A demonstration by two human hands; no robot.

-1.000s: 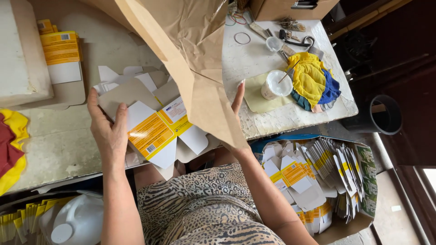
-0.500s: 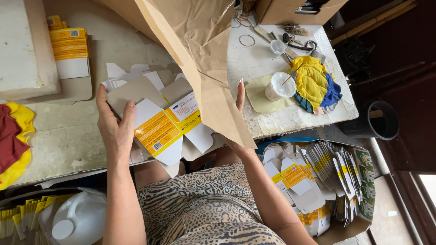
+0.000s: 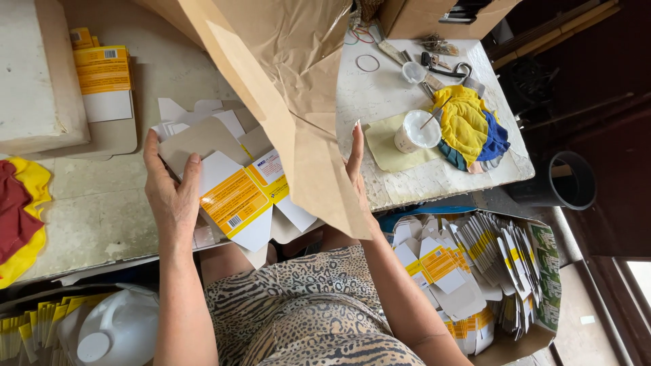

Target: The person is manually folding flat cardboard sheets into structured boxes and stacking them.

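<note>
Left hand point(image 3: 173, 196) clamped on the stack of flat carton blanks point(image 3: 230, 183) at the bench's point(image 3: 88, 224) near edge, thumb over the top sheet to stop sliding. Right hand point(image 3: 355, 166) flat, fingers together, pressed against the big brown paper sheet point(image 3: 291, 102), propping it clear of the blanks.
</note>
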